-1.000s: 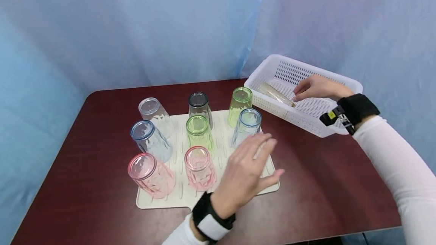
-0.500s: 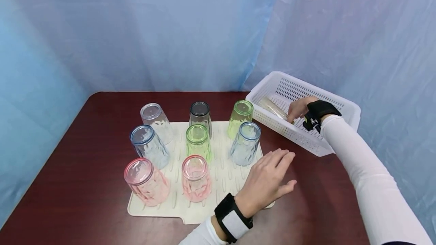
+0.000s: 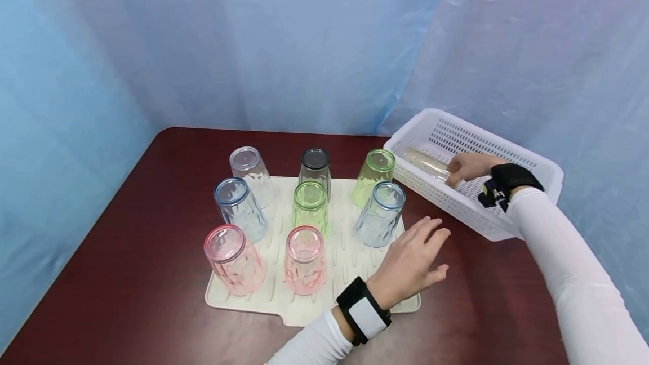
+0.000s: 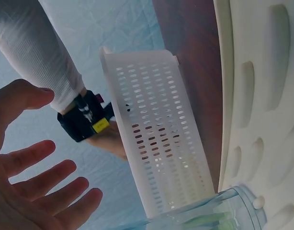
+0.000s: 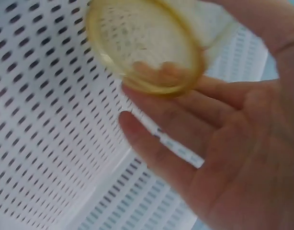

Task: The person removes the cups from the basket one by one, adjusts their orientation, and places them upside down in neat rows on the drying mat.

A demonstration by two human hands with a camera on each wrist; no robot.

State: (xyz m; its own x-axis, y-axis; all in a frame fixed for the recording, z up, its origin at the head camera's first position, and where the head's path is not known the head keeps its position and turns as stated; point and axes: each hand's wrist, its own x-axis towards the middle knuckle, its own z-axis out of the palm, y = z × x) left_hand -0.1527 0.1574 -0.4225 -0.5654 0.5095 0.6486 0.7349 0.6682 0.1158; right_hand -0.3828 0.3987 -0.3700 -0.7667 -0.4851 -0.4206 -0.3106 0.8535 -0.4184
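In the white basket, my right hand (image 3: 469, 168) grips a clear amber-tinted drinking glass (image 3: 427, 162) near one end. The right wrist view shows the glass's yellow rim (image 5: 142, 88) between my thumb and fingers, the fingertips seen through it. My left hand (image 3: 410, 261) hovers, fingers spread and holding nothing, over the right front part of the cream drying mat (image 3: 350, 292). Nearest to it is an upside-down light blue glass (image 3: 380, 218). In the left wrist view, the left fingers (image 4: 46, 177) are relaxed, apart from the basket (image 4: 156, 129).
Several upside-down glasses stand on the mat: pink (image 3: 306, 263), another pink (image 3: 235, 263), blue (image 3: 240, 213), green (image 3: 311, 210), another green (image 3: 372, 182), clear (image 3: 253, 176) and dark grey (image 3: 315, 170). The basket (image 3: 456, 201) is at the back right of the dark red table (image 3: 127, 275).
My right hand has lowered into the basket and taken hold of the amber glass. My left hand has shifted right, away from the light blue glass. The head view has shifted.
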